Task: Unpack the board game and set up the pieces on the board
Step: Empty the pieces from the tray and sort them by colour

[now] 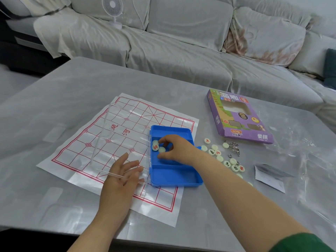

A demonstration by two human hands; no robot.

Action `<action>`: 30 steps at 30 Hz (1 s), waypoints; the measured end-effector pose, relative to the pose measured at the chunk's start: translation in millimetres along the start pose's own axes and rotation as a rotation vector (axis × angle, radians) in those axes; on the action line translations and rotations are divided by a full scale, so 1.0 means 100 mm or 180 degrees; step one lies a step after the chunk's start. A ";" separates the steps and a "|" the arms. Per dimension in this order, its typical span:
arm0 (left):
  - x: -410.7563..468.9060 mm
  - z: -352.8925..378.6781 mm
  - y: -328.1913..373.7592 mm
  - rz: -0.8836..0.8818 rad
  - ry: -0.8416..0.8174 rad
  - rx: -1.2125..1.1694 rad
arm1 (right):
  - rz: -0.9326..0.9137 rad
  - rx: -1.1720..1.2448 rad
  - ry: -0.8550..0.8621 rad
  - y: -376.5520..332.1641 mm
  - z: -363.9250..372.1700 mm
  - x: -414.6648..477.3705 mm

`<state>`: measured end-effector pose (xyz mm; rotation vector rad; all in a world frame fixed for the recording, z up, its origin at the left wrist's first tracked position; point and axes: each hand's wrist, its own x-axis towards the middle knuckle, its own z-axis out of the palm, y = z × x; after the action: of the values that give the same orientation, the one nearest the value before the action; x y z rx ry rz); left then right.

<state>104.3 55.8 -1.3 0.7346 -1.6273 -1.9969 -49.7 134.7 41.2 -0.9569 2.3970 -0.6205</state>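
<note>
Paper board lies flat on the table, left of centre. A blue tray sits on the board's right edge with its clear lid swung open leftward over the grid. The right hand is in the tray's middle compartment, fingers and thumb curled round two pieces; the left hand is flat with fingers straight at the board's near side, the lid edge crossing the fingers. Toward the table's right edge: loose pieces, metal rings, purple box, paper slip.
</note>
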 end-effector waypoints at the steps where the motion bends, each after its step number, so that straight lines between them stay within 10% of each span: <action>1: 0.00 0.00 0.00 -0.0004 0.0005 0.0001 | -0.0008 -0.0077 -0.0034 -0.01 0.00 0.00; 20: 0.00 -0.02 -0.03 0.0052 -0.0009 0.0121 | -0.0352 -0.1382 0.0299 -0.08 0.14 0.01; 30: -0.05 0.01 0.06 0.0038 -0.0038 0.0389 | 0.0465 -0.0134 0.1380 0.67 -0.33 -0.80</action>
<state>107.4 58.0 5.4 0.7565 -1.7692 -1.9105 -51.3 244.1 49.7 -0.7086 2.8383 -0.7903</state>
